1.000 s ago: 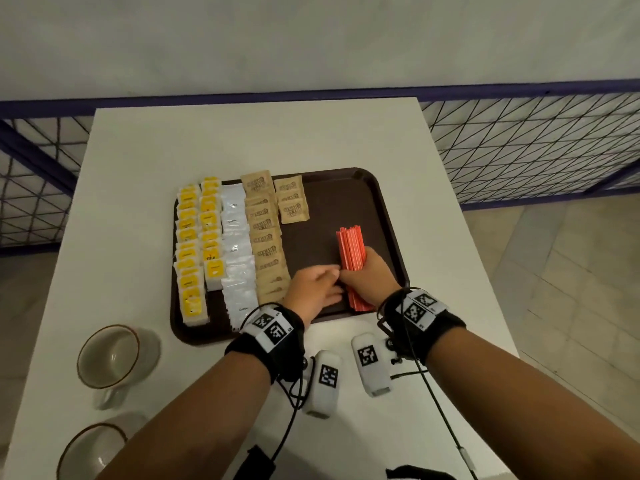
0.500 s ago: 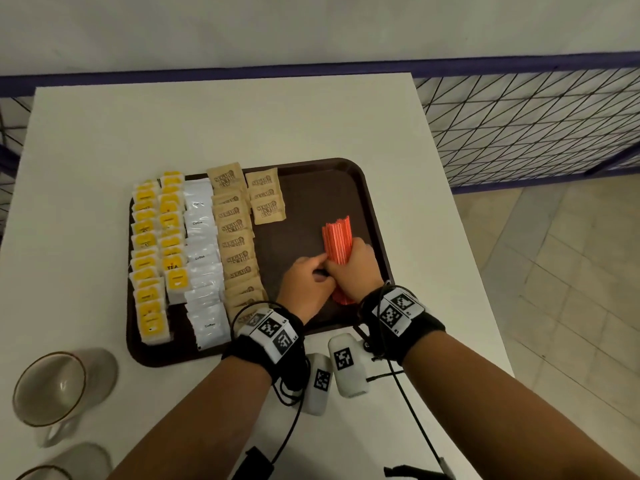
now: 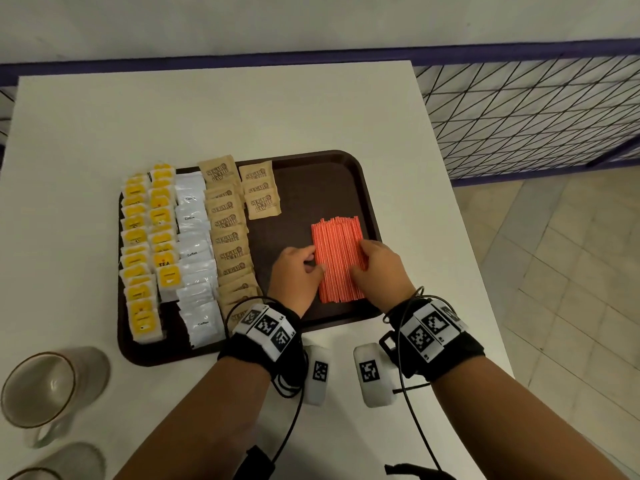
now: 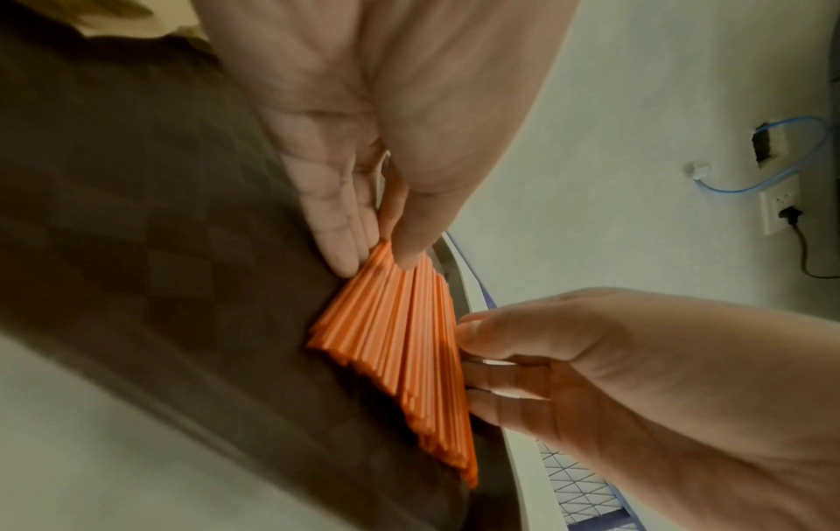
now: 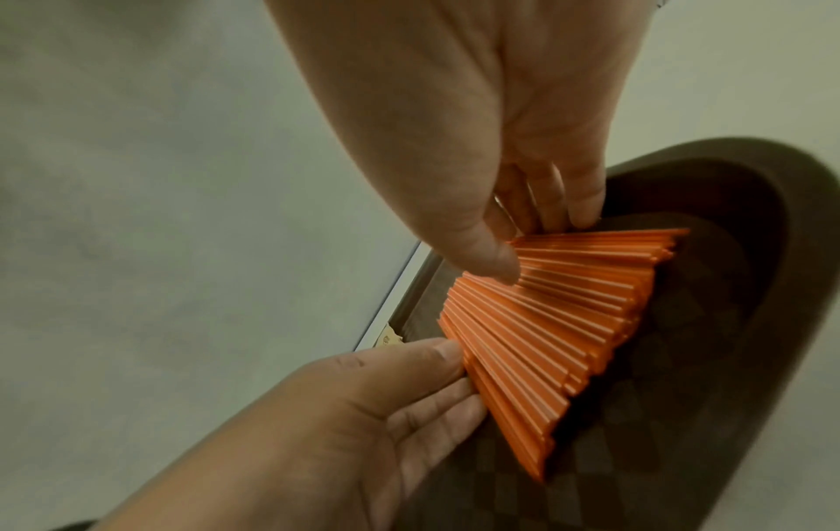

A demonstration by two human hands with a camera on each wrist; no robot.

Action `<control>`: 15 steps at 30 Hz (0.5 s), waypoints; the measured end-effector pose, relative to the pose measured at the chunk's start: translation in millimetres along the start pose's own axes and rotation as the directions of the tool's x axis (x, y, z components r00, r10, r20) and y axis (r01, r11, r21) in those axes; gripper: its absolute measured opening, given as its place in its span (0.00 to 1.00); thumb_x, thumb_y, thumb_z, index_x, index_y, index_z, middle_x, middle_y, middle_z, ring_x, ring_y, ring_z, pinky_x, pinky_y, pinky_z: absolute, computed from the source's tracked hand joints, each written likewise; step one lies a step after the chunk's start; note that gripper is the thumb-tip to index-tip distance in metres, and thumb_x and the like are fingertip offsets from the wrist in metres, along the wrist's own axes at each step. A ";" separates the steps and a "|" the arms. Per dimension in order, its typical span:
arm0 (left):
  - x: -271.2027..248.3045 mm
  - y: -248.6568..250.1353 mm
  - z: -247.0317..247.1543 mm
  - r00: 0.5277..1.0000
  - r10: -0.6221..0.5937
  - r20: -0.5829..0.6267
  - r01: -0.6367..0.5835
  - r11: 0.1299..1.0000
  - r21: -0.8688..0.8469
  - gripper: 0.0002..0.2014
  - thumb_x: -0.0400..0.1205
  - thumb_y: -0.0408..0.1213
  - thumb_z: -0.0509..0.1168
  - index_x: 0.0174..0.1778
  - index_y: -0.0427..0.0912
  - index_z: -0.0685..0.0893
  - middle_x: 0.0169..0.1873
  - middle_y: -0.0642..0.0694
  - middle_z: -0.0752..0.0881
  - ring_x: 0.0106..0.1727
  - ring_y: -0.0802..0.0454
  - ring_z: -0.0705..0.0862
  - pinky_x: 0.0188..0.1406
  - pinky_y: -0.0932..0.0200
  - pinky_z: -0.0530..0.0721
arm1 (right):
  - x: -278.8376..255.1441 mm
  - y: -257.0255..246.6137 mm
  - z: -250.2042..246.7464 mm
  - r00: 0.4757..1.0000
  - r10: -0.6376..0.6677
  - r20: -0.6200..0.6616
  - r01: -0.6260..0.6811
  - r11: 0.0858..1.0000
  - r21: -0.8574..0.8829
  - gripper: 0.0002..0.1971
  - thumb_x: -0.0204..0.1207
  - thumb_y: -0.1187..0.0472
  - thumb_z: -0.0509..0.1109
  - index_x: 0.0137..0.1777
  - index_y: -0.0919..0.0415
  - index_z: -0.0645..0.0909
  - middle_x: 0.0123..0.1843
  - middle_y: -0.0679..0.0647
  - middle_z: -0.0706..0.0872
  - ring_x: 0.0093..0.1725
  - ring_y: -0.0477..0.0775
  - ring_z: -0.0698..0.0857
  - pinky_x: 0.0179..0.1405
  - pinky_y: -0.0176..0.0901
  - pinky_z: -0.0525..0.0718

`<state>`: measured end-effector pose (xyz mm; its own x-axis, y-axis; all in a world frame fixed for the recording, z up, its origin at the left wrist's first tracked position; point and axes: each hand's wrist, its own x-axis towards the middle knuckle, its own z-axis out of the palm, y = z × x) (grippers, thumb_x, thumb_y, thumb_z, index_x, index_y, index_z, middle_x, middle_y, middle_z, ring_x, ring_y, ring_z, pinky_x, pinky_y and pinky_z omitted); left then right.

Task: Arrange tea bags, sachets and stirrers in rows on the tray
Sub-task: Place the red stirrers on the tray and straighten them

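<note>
Stirrers (image 3: 337,259): spread flat on tray (image 3: 360,168), my left hand (image 3: 298,271) and right hand (image 3: 377,268) pressing either edge, fingers mostly straight. Risk: uneven push buckles them, scattering toward sugar sachets (image 3: 230,233).

Head overhead; wrists close, sharing stirrers (image 3: 337,259)

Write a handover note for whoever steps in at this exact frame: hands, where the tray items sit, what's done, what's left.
Left hand: fingertips press the left edge of the orange stirrers.
Right hand: fingers and thumb on the stirrers' right edge.
Stirrers: lying side by side in a flat layer on the right part of the brown tray, squeezed between both hands.
Done: yellow tea bags in two rows at the left, white coffee sachets in one row, brown sugar sachets in one long row plus a short second row at the far end.
Left: square up the stirrers and let go; tidy any loose rows.
</note>
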<state>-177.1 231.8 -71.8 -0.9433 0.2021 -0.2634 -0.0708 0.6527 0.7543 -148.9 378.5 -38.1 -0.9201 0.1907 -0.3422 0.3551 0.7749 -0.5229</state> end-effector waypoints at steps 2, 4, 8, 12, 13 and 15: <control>0.4 -1.1 -0.4 1.000 0.005 -0.012 -0.005 1.000 0.011 0.20 0.79 0.37 0.69 0.67 0.41 0.80 0.54 0.43 0.82 0.41 0.60 0.80 0.48 0.69 0.74 | 1.0 1.1 -0.7 1.000 -0.005 0.026 0.006 0.999 -0.032 0.11 0.77 0.66 0.62 0.57 0.67 0.78 0.55 0.62 0.82 0.51 0.57 0.81 0.49 0.36 0.73; 0.9 -3.0 -1.4 1.000 0.009 -0.012 -0.009 1.000 0.016 0.19 0.79 0.36 0.68 0.67 0.40 0.81 0.55 0.42 0.81 0.41 0.59 0.80 0.50 0.67 0.75 | 4.6 2.4 -4.0 0.998 0.024 0.052 -0.020 0.997 -0.080 0.10 0.77 0.66 0.61 0.54 0.67 0.79 0.56 0.63 0.79 0.49 0.57 0.79 0.51 0.40 0.76; 0.1 -4.6 -4.1 1.000 0.006 -0.009 -0.005 1.000 0.012 0.18 0.80 0.35 0.67 0.67 0.40 0.81 0.57 0.43 0.82 0.43 0.60 0.81 0.50 0.69 0.75 | 23.4 -4.3 -14.7 0.999 -0.029 -0.019 0.026 0.994 -0.110 0.16 0.75 0.71 0.56 0.59 0.67 0.80 0.62 0.63 0.76 0.58 0.62 0.79 0.62 0.47 0.76; -4.3 -4.4 -7.1 1.000 0.017 -0.023 -0.017 1.000 -0.003 0.17 0.79 0.32 0.67 0.65 0.36 0.81 0.59 0.42 0.82 0.47 0.54 0.85 0.51 0.68 0.77 | 50.7 -23.1 -11.2 0.972 -0.234 0.034 0.237 0.965 -0.110 0.22 0.76 0.72 0.57 0.70 0.64 0.75 0.68 0.61 0.76 0.67 0.58 0.76 0.70 0.45 0.72; -5.6 -5.1 -8.1 0.999 0.030 -0.026 -0.030 1.000 -0.002 0.17 0.79 0.32 0.67 0.65 0.36 0.82 0.59 0.40 0.83 0.48 0.52 0.86 0.52 0.66 0.79 | 56.9 -26.3 -7.5 0.963 -0.263 0.062 0.269 0.955 -0.122 0.22 0.77 0.72 0.57 0.71 0.64 0.74 0.70 0.60 0.75 0.69 0.58 0.75 0.72 0.45 0.71; -8.1 -6.3 -10.4 0.999 0.042 -0.028 -0.043 0.999 -0.012 0.17 0.79 0.31 0.67 0.64 0.35 0.82 0.59 0.39 0.84 0.49 0.50 0.87 0.54 0.63 0.82 | 66.0 -29.7 0.0 0.946 -0.297 0.133 0.316 0.936 -0.154 0.24 0.76 0.73 0.57 0.73 0.64 0.72 0.72 0.60 0.74 0.71 0.58 0.73 0.74 0.45 0.67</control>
<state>-172.4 218.5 -68.2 -0.9542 0.2088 -0.2142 -0.0345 0.6345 0.7721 -220.2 368.1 -45.2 -0.9534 -0.1300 -0.2721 0.0165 0.8785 -0.4775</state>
